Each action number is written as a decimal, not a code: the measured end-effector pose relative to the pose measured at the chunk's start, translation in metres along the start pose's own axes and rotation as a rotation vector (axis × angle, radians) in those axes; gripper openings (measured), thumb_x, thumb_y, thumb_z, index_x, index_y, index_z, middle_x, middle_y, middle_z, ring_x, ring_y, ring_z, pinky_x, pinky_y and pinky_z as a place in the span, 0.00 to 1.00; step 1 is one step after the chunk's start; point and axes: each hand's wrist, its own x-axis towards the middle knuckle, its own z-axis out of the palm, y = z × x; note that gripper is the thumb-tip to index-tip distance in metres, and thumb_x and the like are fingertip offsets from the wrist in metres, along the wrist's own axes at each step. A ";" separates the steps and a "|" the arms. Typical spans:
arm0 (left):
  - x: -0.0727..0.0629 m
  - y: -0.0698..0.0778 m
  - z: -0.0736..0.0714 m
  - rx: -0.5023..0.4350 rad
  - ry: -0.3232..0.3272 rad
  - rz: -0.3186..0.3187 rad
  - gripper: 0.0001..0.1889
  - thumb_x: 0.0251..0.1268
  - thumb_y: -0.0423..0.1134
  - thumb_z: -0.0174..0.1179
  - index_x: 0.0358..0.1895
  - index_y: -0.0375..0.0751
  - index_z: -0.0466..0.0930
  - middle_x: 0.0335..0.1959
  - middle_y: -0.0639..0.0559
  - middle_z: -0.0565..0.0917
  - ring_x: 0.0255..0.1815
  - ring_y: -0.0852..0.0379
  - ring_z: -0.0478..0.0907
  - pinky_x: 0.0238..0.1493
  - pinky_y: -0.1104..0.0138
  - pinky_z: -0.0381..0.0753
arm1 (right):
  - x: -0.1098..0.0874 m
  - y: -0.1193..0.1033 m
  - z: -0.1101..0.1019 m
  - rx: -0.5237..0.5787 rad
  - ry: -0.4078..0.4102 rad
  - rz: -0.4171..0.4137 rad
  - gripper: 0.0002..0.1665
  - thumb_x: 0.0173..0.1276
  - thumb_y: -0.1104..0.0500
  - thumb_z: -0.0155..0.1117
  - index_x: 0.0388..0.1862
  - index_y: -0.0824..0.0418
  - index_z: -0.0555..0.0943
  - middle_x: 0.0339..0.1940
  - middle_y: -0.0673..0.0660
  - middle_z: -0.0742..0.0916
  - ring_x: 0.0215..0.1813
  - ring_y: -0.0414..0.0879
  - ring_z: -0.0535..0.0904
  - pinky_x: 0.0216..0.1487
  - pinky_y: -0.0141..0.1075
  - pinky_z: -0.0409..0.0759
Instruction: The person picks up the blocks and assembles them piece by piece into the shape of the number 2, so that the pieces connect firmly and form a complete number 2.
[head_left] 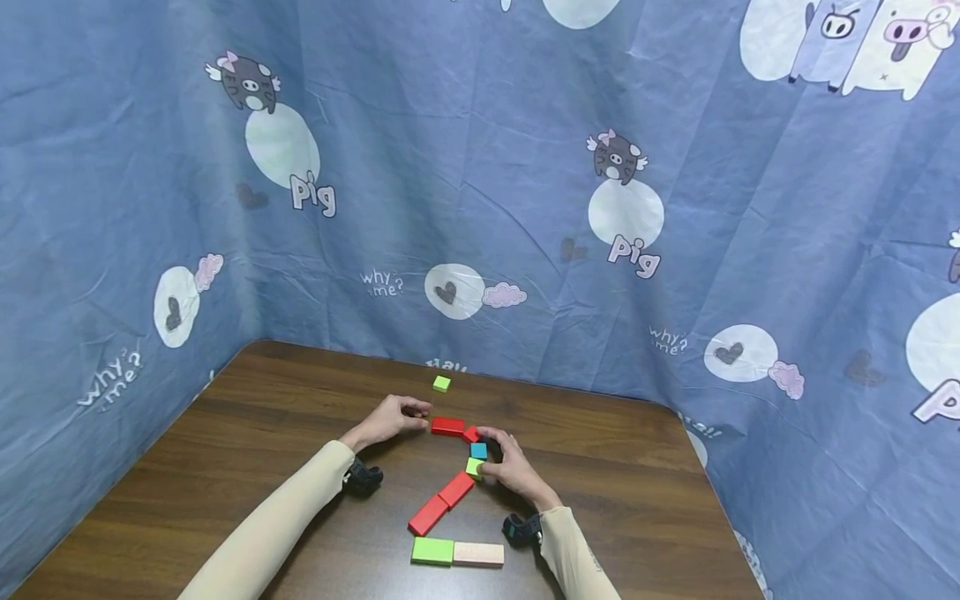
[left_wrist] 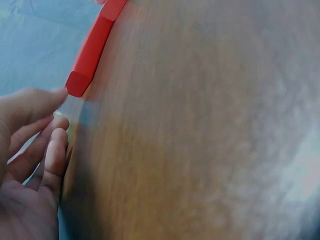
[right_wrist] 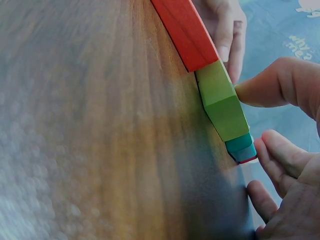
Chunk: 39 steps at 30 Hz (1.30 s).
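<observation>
My left hand [head_left: 390, 418], fingers loosely bent, is at the left end of a red block [head_left: 447, 426]. In the left wrist view the thumb tip overlaps the near corner of that red block [left_wrist: 90, 57]. My right hand [head_left: 513, 467] lies along the right side of a curved row. Its thumb tip is at the edge of a light green block [right_wrist: 225, 102], and its fingertips reach a small red piece [head_left: 471, 434]. Between thumb and fingers is a blue block [head_left: 478, 451]. The row continues toward me with two red blocks [head_left: 429, 515].
A light green block [head_left: 432, 551] and a plain wooden block [head_left: 478, 555] lie end to end near the front of the brown table [head_left: 637, 500]. One small green block [head_left: 442, 384] sits alone at the back. A blue printed curtain [head_left: 487, 183] hangs behind.
</observation>
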 end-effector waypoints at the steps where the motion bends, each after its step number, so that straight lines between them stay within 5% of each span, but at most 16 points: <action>1: 0.000 0.000 -0.001 0.005 0.008 0.004 0.21 0.57 0.37 0.68 0.53 0.33 0.80 0.49 0.41 0.85 0.46 0.55 0.81 0.45 0.69 0.78 | -0.001 -0.003 0.000 0.003 0.001 0.004 0.38 0.54 0.68 0.67 0.66 0.64 0.68 0.66 0.64 0.73 0.72 0.63 0.58 0.72 0.62 0.38; 10: 0.005 0.000 -0.004 0.047 0.096 -0.060 0.19 0.58 0.31 0.65 0.54 0.33 0.80 0.47 0.41 0.85 0.46 0.50 0.81 0.46 0.63 0.79 | -0.011 -0.041 -0.010 0.023 -0.036 -0.001 0.37 0.55 0.71 0.64 0.65 0.73 0.66 0.66 0.72 0.72 0.72 0.68 0.57 0.72 0.63 0.38; 18: 0.018 -0.002 -0.006 0.097 0.162 -0.050 0.17 0.58 0.28 0.63 0.52 0.31 0.80 0.47 0.38 0.84 0.45 0.48 0.82 0.46 0.60 0.80 | -0.004 -0.016 -0.002 0.029 0.003 0.014 0.38 0.54 0.70 0.66 0.66 0.68 0.68 0.66 0.67 0.73 0.73 0.66 0.55 0.71 0.64 0.39; 26: 0.029 -0.003 -0.008 0.123 0.167 -0.080 0.17 0.60 0.26 0.61 0.53 0.30 0.79 0.48 0.38 0.84 0.45 0.48 0.81 0.48 0.58 0.79 | 0.000 0.003 0.002 0.023 -0.002 0.039 0.38 0.53 0.64 0.69 0.65 0.58 0.70 0.66 0.59 0.74 0.73 0.60 0.57 0.72 0.61 0.45; 33: 0.040 0.002 -0.009 0.154 0.152 -0.070 0.17 0.62 0.27 0.58 0.55 0.29 0.78 0.51 0.36 0.82 0.49 0.45 0.80 0.50 0.56 0.78 | -0.011 -0.038 -0.007 0.044 -0.011 0.049 0.37 0.54 0.68 0.67 0.65 0.67 0.69 0.66 0.66 0.73 0.71 0.65 0.57 0.68 0.64 0.50; 39: 0.053 0.006 -0.011 0.207 0.111 -0.061 0.19 0.64 0.28 0.58 0.58 0.28 0.75 0.54 0.34 0.79 0.53 0.42 0.78 0.52 0.54 0.77 | -0.009 -0.036 -0.008 0.025 -0.020 0.021 0.37 0.53 0.69 0.66 0.65 0.69 0.68 0.65 0.68 0.73 0.70 0.66 0.59 0.70 0.64 0.46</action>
